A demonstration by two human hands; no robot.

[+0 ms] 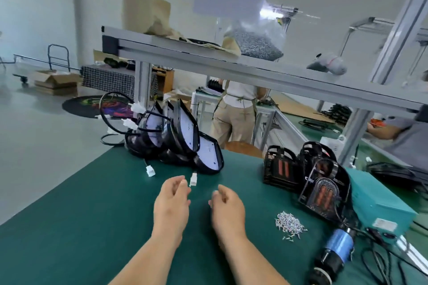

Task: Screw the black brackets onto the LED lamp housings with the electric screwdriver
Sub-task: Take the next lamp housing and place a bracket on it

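The electric screwdriver (335,253) lies flat at the near right of the green felt mat (92,227), its blue barrel's long axis slanting away from the person; its near end runs out of view. Black brackets (319,183) stand upright behind it, beside a teal box (379,201). LED lamp housings (185,141) lean in a row at the far edge, white faces turned rightward. A small heap of silvery screws (289,224) is near the right hand (228,208). Both it and the left hand (171,203) hover with loosely curled fingers, holding nothing. An aluminium-framed shelf (231,65) spans overhead.
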